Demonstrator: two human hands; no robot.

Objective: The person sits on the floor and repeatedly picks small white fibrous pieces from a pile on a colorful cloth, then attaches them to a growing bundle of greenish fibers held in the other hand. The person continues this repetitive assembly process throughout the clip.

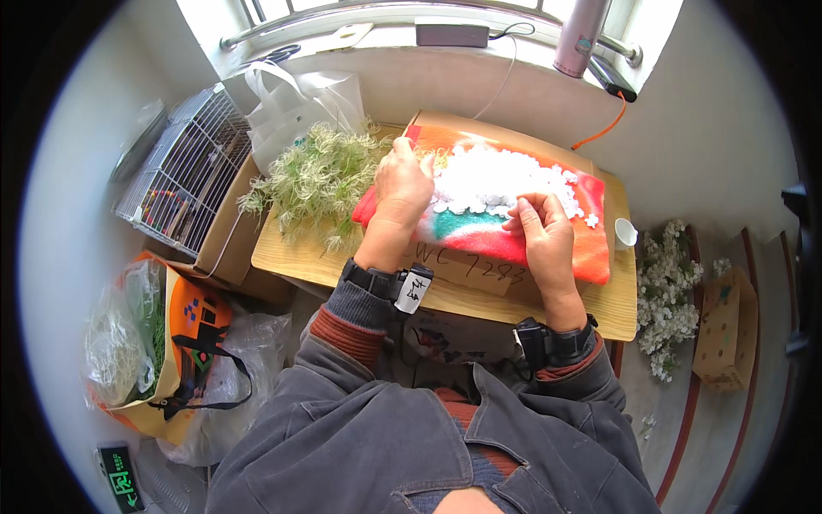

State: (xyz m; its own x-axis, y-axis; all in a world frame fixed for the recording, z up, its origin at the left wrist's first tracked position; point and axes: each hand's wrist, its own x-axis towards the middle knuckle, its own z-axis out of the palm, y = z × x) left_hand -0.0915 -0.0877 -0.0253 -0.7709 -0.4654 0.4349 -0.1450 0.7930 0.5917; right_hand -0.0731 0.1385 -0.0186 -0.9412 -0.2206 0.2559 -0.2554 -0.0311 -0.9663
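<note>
A heap of small white flower-shaped pieces (491,177) lies on a folded red, orange and green fleece cloth (594,250). The cloth covers the top of a cardboard box (462,266) on a wooden table. My left hand (404,180) is over the cloth's left end, its fingers bent beside some thin yellowish strands (441,157); whether it holds one is hidden. At the near right edge of the heap, my right hand (546,228) has thumb and forefinger brought together. Anything between those fingertips is too small to make out.
Pale green artificial sprigs (321,173) pile up left of the box. A small white cup (625,233) stands at the table's right edge. White flower sprays (668,302) lie on the stairs by a cardboard carton (725,327). A wire cage (186,173) and bags (199,315) crowd the left.
</note>
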